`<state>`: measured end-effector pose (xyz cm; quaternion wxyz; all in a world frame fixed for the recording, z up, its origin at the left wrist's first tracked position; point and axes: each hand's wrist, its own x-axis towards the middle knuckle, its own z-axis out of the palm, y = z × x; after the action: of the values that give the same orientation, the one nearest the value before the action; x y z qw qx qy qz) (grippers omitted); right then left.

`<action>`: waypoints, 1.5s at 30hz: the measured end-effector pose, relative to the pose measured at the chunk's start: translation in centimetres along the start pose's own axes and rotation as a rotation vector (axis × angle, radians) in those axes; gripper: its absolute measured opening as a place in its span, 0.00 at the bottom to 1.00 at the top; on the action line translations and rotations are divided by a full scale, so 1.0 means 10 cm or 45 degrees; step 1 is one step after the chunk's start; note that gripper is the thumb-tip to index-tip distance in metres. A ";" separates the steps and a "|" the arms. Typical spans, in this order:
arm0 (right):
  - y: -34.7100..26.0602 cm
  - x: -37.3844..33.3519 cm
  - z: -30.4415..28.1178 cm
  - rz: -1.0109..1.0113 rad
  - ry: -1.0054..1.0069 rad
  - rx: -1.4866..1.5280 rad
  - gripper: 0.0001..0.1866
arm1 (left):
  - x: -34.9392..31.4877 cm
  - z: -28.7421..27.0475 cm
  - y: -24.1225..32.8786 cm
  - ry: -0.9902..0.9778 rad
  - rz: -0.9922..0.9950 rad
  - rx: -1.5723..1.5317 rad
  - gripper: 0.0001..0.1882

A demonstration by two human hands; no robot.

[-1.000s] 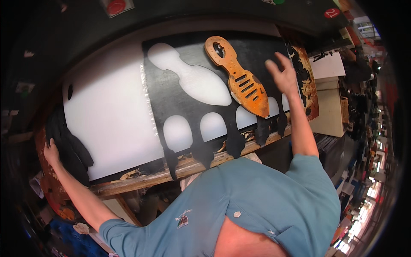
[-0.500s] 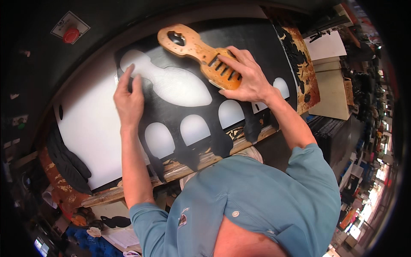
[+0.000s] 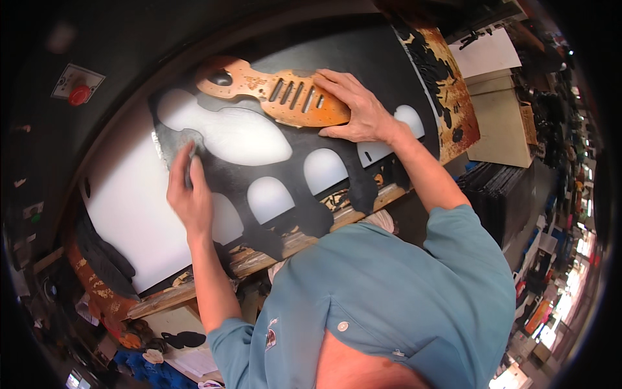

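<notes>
A sole-shaped, orange-brown cutting die [image 3: 301, 97] with a row of slots and a hole in its narrow end lies over the black sheet [image 3: 363, 52]. My right hand [image 3: 359, 110] grips its broad right end, fingers on top and thumb at the near edge. Just left and near of the die, a sole-shaped cut-out [image 3: 243, 136] shows white board through the sheet. My left hand [image 3: 189, 194] hovers by the sheet's left edge, thumb and forefinger stretched and slightly apart, fingertips blurred. I see nothing held in it.
Rounded cut-outs [image 3: 270, 200] line the sheet's near side. White board [image 3: 133, 207] extends left, with black sole-shaped pieces [image 3: 103, 249] beyond. A wooden edge [image 3: 259, 259] runs along the front. A red button [image 3: 79, 95] is on the dark machine; black sheets [image 3: 495, 185] are stacked at right.
The die has shifted left and turned flatter across the sheet, my right hand still on it. My left hand has come nearer to me, its thumb and forefinger closer together. The view has shifted slightly.
</notes>
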<state>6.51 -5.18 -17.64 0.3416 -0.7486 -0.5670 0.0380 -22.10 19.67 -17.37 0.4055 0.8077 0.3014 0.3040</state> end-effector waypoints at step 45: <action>-0.43 -1.79 0.08 0.009 0.387 -0.131 0.06 | -1.91 0.51 0.37 -0.025 0.533 0.490 0.12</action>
<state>-3.76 -19.89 -21.77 0.3846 -0.7642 -0.5073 -0.1037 -29.58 1.49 -21.49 0.1759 0.9174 0.1764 0.3104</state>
